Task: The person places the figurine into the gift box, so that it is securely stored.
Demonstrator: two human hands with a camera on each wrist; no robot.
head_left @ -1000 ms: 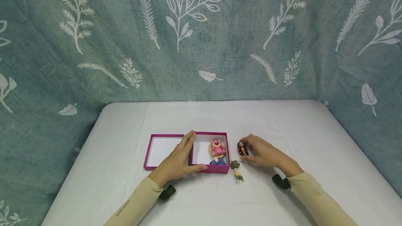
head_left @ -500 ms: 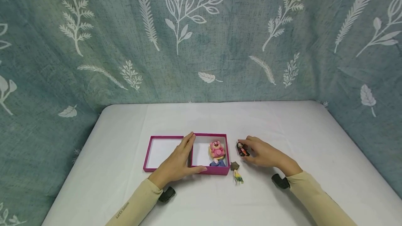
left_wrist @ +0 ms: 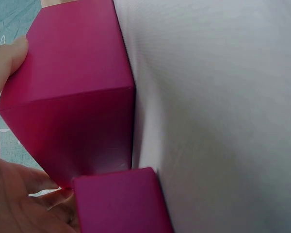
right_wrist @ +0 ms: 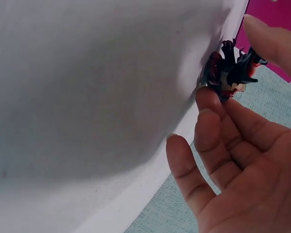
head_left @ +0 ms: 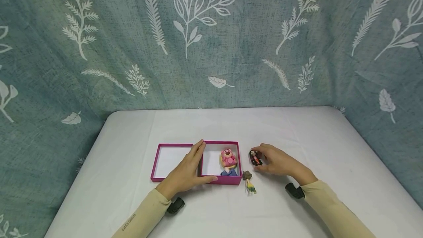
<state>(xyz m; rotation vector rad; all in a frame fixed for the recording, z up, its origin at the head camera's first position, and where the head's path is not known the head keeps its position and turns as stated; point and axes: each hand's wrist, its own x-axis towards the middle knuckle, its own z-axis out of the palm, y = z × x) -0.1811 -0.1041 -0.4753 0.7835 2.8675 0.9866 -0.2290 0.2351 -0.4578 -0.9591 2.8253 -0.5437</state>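
An open magenta box (head_left: 228, 180) with a white interior stands on the table. In it lie a pink bear figurine (head_left: 228, 158) and a blue piece (head_left: 229, 172), both toward its right side. My left hand (head_left: 187, 170) rests on the box, straight fingers along its left wall and thumb at the near wall; the left wrist view shows the thumb (left_wrist: 17, 53) against the box. To the right of the box, my right hand (head_left: 277, 161) pinches a small dark-haired doll figurine (head_left: 255, 158) in black and red between thumb and fingers. The figurine (right_wrist: 228, 73) is close to the tabletop.
A shallow magenta-rimmed lid (head_left: 154, 162) lies left of the box, partly behind my left hand. Another figurine (head_left: 249, 183), with a brown top and a yellow-green lower part, lies by the box's near right corner. A leaf-patterned curtain (head_left: 244, 28) hangs behind the white table (head_left: 231, 124).
The dark-haired figurine has tilted slightly between my right fingers, its head turning a little left. My left hand and the box stay in place; the head view has shifted slightly.
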